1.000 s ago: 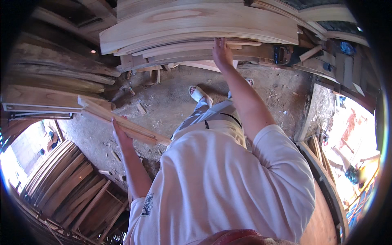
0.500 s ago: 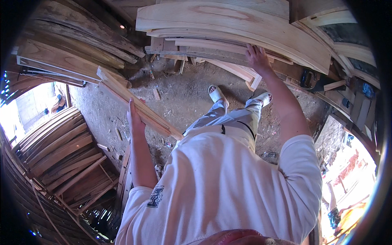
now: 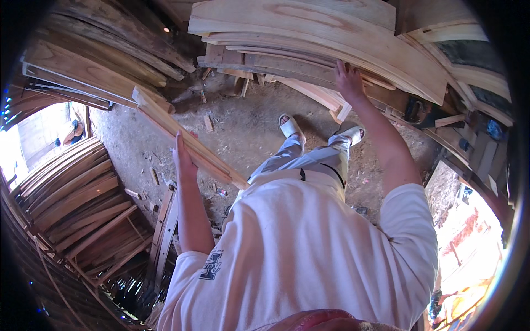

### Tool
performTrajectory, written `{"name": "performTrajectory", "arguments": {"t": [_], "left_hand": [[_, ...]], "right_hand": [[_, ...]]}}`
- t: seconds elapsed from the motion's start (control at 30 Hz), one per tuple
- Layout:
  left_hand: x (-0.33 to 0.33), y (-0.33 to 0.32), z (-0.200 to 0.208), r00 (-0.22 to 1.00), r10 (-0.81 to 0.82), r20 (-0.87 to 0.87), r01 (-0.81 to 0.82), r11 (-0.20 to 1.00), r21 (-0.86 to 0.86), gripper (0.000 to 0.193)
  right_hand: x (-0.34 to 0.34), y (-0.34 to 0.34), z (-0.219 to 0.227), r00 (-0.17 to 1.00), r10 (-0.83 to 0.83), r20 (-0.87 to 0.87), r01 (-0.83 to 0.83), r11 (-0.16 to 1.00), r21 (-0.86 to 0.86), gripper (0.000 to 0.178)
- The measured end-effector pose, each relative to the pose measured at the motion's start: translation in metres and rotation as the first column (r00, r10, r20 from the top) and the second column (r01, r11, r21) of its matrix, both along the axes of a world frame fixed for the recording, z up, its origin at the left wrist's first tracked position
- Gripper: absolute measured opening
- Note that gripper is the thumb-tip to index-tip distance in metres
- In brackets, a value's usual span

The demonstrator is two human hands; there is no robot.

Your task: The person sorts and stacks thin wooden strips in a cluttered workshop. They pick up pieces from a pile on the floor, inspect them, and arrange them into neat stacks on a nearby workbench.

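My left hand (image 3: 185, 160) is wrapped around a bundle of long, pale wooden strips (image 3: 157, 117). The bundle slants from the upper left down to my waist, its near end against my shirt. On the bench at the front, my right hand (image 3: 349, 84) reaches to the edge of a stack of thin wooden strips (image 3: 292, 59). Its fingers are extended and slightly apart, touching the strips, and the fingertips are partly hidden among them. Above these strips lies a wide, pale board (image 3: 309, 30) with curved grain.
Rough planks (image 3: 110, 47) are piled at the upper left, and a large stack of boards (image 3: 77, 190) stands at the left. A hand saw (image 3: 417, 109) lies at the bench's right. Wood offcuts (image 3: 208, 122) litter the dirt floor (image 3: 243, 132).
The view has shifted slightly. My left hand still holds the bundle in nearly the same place, and my right hand stays at the thin strips, with little visible movement.
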State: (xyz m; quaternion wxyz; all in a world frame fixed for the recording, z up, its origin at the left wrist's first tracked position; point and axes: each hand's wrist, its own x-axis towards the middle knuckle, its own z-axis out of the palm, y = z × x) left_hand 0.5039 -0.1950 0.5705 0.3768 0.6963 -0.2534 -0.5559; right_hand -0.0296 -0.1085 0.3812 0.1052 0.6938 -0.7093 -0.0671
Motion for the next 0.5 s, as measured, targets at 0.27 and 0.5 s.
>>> {"name": "performTrajectory", "arguments": {"t": [0.27,0.5], "left_hand": [[-0.002,0.004,-0.002,1.000,-0.024,0.006,0.023,0.999,0.028,0.068],[-0.005,0.009,-0.003,0.998,-0.051,0.031,0.051,0.999,0.014,0.069]], "right_hand": [[0.013,0.012,-0.007,0.944,-0.287,0.161,0.288,0.958,0.016,0.028],[0.022,0.013,-0.011,0.874,-0.372,0.314,0.408,0.912,-0.055,0.022]]}}
